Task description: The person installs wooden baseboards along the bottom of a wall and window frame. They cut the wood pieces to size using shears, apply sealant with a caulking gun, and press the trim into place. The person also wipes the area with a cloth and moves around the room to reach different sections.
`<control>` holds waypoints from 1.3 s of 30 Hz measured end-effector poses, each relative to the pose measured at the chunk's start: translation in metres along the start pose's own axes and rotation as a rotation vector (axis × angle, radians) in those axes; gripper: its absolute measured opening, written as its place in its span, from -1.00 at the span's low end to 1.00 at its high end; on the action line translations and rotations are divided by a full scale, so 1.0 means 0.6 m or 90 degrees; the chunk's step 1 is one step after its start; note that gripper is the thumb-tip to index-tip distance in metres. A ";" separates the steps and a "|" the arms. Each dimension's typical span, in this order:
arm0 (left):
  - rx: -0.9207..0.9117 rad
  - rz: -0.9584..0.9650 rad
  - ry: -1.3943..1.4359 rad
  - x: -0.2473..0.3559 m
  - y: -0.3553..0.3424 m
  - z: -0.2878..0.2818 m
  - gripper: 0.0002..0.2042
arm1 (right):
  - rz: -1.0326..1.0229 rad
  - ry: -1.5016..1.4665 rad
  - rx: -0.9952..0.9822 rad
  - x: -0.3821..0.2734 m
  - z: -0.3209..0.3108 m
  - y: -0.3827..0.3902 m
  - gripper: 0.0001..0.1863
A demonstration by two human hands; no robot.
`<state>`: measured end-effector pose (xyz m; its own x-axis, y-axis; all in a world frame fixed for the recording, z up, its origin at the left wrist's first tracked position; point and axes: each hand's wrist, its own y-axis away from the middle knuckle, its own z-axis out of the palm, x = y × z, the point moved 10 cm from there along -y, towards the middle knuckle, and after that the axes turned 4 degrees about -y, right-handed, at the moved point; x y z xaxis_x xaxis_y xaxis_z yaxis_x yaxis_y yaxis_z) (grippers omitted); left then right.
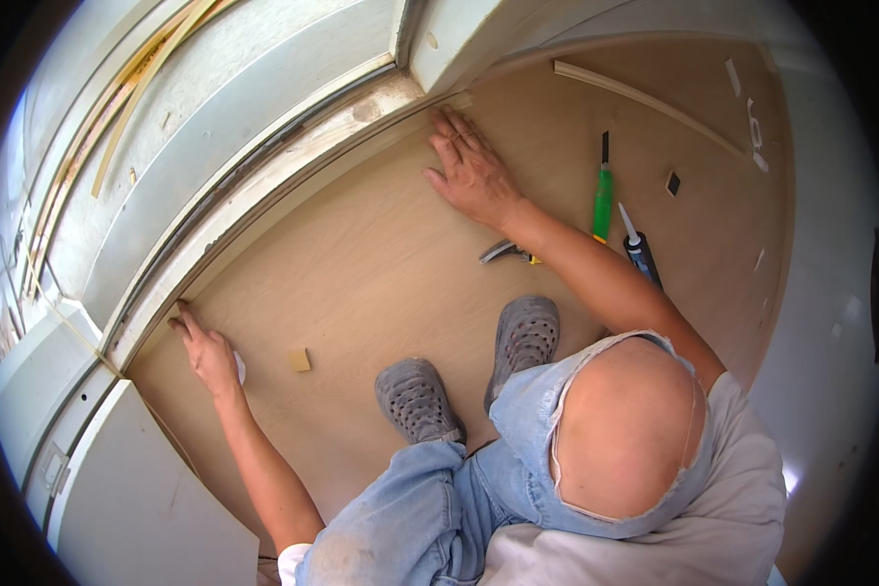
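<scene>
Strip (313, 189) of tan trim or facing lay along the foot of the pale door sill (366, 112), to the far left of the person's shoes, with its long axis running from the near left to the far right. Where it ended at either side was hard to make out. Both hands were at this line, neither plainly closer: the left hand (208, 359) reached its near-left part and the right hand (474, 178) its far-right part, so the long middle stretch lay between them, free of fingers.

The right hand was palm down, fingers straight and slightly apart, thumb out to the left, the tips at the sill's foot; nothing was gripped. The left hand pointed toward the corner with fingers extended, but whether its tips pressed or pinched the edge could not be told. A white thing (240, 367) showed just beside its right edge, and a small tan square (301, 359) lay farther right on the wood-look floor (313, 283).

Beyond the right forearm lay a green-handled tool (604, 200) and a dark tube with a pale nozzle (640, 252); a hammer-like head (503, 250) showed left of that forearm.
</scene>
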<state>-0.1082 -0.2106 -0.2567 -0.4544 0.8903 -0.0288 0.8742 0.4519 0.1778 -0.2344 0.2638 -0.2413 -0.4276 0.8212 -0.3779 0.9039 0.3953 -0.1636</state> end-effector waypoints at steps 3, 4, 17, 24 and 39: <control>0.019 0.039 -0.016 0.003 -0.001 -0.008 -0.28 | -0.011 0.011 0.001 -0.005 0.003 -0.001 -0.49; 0.028 0.054 -0.019 0.007 0.002 -0.014 -0.27 | -0.014 0.011 0.000 -0.006 0.003 0.000 -0.49; -0.032 0.057 -0.054 -0.002 -0.012 0.004 -0.26 | -0.030 0.000 -0.007 -0.006 -0.003 -0.003 -0.54; -0.074 0.120 -0.063 0.127 0.013 -0.006 -0.23 | -0.006 -0.005 -0.055 0.013 0.008 -0.001 -0.49; -0.107 0.139 -0.098 0.155 0.007 -0.004 -0.17 | -0.045 0.015 -0.070 -0.050 0.041 -0.020 -0.57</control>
<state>-0.1474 -0.1259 -0.2566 -0.2161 0.9692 -0.1183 0.9022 0.2445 0.3552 -0.2318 0.2242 -0.2501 -0.4914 0.7989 -0.3469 0.8651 0.4938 -0.0884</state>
